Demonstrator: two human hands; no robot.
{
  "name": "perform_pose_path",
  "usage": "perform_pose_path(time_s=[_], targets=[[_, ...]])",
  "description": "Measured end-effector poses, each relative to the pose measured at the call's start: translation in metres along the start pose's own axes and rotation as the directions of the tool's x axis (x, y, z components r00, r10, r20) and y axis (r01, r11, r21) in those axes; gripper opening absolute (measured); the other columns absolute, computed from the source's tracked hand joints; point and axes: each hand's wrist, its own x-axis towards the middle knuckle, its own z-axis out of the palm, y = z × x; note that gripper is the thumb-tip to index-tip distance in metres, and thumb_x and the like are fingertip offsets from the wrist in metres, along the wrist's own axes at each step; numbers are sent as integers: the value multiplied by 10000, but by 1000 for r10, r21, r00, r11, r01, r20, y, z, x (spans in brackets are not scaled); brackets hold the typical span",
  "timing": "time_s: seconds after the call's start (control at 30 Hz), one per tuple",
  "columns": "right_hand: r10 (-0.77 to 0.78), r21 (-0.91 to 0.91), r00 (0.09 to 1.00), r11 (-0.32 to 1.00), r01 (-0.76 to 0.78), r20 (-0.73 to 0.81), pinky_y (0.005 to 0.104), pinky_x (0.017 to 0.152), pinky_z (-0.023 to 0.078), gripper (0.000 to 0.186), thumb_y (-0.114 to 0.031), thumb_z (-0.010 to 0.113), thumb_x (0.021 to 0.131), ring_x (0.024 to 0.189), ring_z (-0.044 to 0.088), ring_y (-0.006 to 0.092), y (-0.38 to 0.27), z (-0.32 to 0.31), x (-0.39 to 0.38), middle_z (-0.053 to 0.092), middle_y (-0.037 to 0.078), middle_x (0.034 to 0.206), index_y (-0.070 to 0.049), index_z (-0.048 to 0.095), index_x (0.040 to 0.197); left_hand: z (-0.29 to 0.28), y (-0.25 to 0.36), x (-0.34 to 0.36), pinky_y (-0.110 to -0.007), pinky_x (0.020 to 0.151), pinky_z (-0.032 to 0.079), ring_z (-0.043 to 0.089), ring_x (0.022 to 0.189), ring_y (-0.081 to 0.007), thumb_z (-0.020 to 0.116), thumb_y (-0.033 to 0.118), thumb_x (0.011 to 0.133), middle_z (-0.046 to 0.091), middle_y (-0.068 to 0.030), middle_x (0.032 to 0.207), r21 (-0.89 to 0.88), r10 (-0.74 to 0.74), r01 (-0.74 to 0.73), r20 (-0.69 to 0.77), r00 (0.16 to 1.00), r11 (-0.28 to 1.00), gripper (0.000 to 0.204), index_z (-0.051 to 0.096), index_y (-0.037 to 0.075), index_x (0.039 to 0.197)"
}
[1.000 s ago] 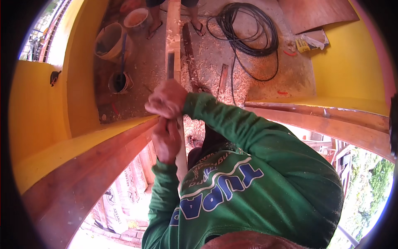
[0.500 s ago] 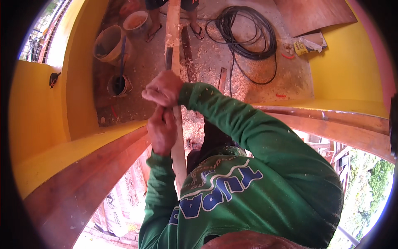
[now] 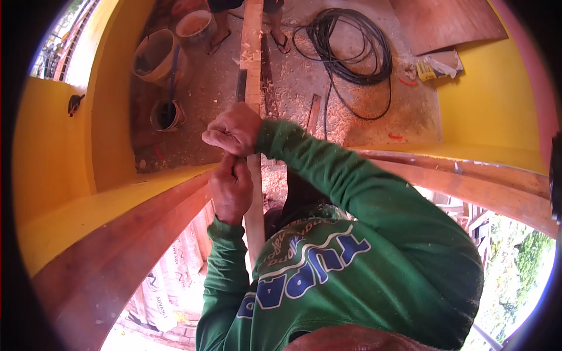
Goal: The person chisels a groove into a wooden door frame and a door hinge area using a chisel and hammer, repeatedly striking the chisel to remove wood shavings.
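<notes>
Holding the closed right hand [image 3: 233, 130] over a long, narrow wooden board [image 3: 253, 26], pale tan under reddish light, straight-edged and dotted with curled shavings farther along. Runs lengthwise up the middle of the view, from beside the green shirt [image 3: 351, 251] to the upper edge, passing between a standing person's sandalled feet [image 3: 280, 42]. Just beyond the right hand, shows a dark, flat strip [image 3: 241, 85] along the left side. Below, near the coiled black cable [image 3: 383, 61], more shavings on the floor [image 3: 410, 111].

Folded tight, the right grip, with contents, if any, hidden: cannot tell. Likewise curled in just below, the left hand [image 3: 231, 190], seemingly touching the right; cannot tell its contents either.

Compared with half a second ago, stands slightly farther right in view at the board's upper end. Keeps both hands in nearly the same arrangement, less blurred than one second ago.
</notes>
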Motion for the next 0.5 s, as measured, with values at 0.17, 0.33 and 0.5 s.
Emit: perform_pose_path(time_s=[0.17, 0.33, 0.5], targets=[[-52, -79, 998, 996, 49, -43, 404, 427, 358, 361, -302, 487, 796, 447, 485, 311, -7, 13, -15, 457, 110, 464, -110, 485, 490, 7, 3, -31, -386, 481, 392, 532, 484, -259, 417, 90, 827, 492, -153, 548, -36, 29, -33, -108, 994, 999, 168, 545, -17, 814], [-58, -73, 994, 996, 51, -97, 404, 427, 359, 352, -308, 495, 790, 456, 496, 306, 16, 7, 3, 473, 104, 476, -121, 482, 492, 4, -3, 7, -353, 505, 420, 556, 517, -251, 417, 95, 817, 531, -169, 588, -21, 0, 1, 13, 1000, 1000, 202, 566, -21, 889], [93, -123, 995, 988, -89, 29, 401, 439, 369, 336, -298, 486, 801, 488, 510, 319, 5, 6, -3, 489, 113, 499, -124, 524, 517, 10, -5, 11, -368, 474, 385, 501, 462, -284, 419, 112, 818, 485, -166, 539, -25, 56, -58, -86, 995, 998, 169, 532, -10, 788]])
